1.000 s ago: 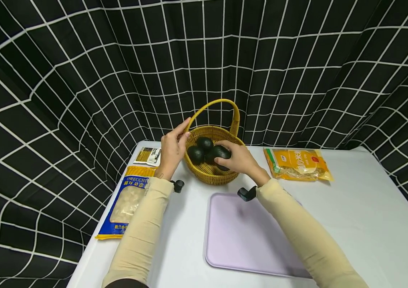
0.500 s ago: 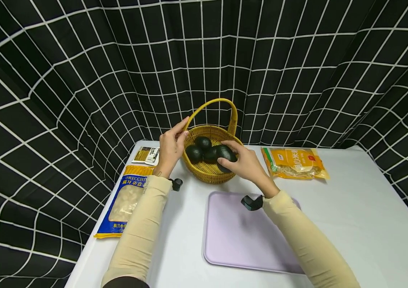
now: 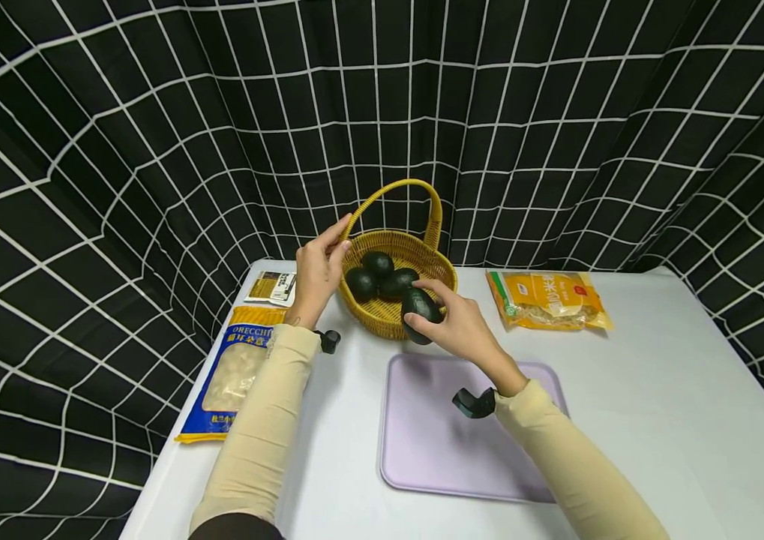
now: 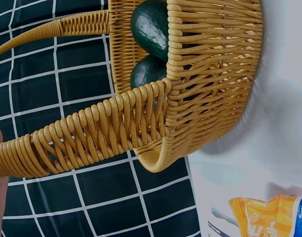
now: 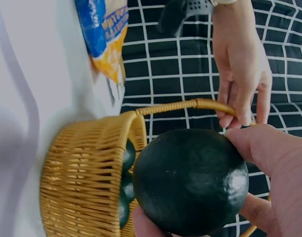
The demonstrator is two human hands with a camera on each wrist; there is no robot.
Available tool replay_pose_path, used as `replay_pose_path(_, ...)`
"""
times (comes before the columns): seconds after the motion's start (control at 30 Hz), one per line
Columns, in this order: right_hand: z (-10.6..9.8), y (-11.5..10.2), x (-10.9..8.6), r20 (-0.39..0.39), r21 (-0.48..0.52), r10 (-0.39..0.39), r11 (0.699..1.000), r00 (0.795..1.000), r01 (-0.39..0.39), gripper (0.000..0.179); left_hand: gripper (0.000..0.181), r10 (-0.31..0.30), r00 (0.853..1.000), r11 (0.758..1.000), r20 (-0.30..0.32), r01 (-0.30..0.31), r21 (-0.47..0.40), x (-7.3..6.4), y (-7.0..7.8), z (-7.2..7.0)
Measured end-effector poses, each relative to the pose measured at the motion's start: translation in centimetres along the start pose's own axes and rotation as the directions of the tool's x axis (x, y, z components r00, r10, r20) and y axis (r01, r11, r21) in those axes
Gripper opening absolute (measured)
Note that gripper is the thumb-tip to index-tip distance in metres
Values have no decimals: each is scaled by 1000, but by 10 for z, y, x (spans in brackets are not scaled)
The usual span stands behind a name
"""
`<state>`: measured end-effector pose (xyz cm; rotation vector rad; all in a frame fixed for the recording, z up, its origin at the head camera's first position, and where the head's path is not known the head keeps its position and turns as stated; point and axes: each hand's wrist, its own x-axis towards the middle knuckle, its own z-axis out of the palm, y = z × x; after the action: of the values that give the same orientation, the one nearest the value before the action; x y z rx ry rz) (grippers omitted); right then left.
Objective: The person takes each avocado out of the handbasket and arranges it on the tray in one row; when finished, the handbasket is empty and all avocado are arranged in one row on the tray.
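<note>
Lifted from beside the others, one avocado (image 3: 420,311) has come toward the person and now sits over the near right rim of the basket (image 3: 382,324). It is held in the right hand (image 3: 459,324), fingers and thumb curved round its sides. I see the left hand (image 3: 316,274) pinching the basket's handle (image 3: 411,183) low on its left side, fingertips closed on the wicker. Three more avocados (image 3: 378,264) lie together inside the basket. Just before the basket, on the person's side, a lilac tray (image 3: 469,435) rests on the white desk (image 3: 658,420). Left of the basket are a blue bag (image 3: 236,375) and a small packet (image 3: 274,288); right of it, an orange bag (image 3: 550,300). Behind the basket hangs a black checked curtain (image 3: 523,135).
</note>
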<state>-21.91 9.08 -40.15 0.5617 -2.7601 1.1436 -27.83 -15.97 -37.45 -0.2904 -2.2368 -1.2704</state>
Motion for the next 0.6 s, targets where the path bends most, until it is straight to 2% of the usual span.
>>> replay_pose_path(0.6, 27, 4, -37, 53, 41, 6, 999, 999, -8, 55, 45, -4, 1000, 1000, -1, 4, 6, 0, 1, 1)
